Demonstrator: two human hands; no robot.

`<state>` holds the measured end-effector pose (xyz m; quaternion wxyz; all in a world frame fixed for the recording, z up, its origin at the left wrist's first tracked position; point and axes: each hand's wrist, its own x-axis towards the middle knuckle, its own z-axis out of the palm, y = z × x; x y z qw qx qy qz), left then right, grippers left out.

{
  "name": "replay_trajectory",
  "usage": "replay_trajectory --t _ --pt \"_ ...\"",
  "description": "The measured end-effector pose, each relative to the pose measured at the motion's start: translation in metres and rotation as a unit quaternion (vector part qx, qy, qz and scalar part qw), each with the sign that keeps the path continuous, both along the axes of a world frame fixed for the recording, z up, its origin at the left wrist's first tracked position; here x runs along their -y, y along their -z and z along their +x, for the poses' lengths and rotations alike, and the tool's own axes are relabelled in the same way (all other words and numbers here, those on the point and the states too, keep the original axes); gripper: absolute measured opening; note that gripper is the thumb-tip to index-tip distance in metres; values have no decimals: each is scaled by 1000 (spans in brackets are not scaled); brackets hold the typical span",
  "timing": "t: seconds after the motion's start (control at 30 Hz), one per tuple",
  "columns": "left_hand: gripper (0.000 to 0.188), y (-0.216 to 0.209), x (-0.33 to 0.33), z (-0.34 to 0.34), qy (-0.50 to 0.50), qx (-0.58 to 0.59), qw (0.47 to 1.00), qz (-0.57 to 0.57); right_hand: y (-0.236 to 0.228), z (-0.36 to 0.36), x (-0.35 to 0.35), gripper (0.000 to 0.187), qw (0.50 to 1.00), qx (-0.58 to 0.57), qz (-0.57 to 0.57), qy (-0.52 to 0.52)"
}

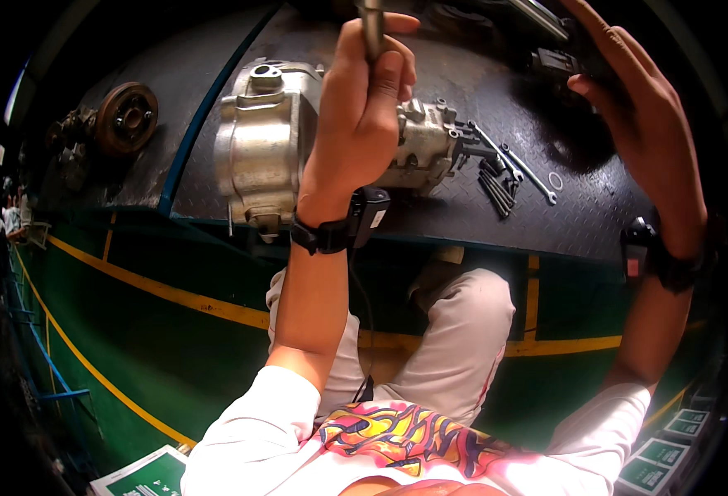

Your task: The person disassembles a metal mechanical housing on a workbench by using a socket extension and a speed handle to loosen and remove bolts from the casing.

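Observation:
My left hand (364,107) is closed round an upright metal rod (372,29), whose top runs out of the picture. Below and behind that hand lies a silvery gearbox housing (269,140), partly hidden by my wrist. Its narrower end (426,136) shows to the right of the hand. My right hand (653,116) is raised at the far right, fingers stretched and thumb held apart. Beside its thumb sits a dark mechanical part (556,63), with a shiny metal shaft (542,18) above it. Whether the fingers touch either is hard to make out.
On the dark bench (471,219) lie spanners (533,174), several bolts (496,188) and a thin ring (556,181). A rusty pulley (127,120) on a small assembly stands at the left. Green-and-white boxes (145,475) are at the lower left and right.

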<state>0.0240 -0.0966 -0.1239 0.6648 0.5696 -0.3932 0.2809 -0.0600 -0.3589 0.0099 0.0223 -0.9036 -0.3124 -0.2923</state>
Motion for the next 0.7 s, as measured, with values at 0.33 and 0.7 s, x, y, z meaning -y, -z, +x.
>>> replay_trajectory --t 0.33,0.7 --pt "19 -9 31 -20 -54 -80 995 37 25 -46 12 65 998 9 43 45" --pt "17 16 58 9 35 -83 995 30 26 -50 19 62 997 20 47 56"
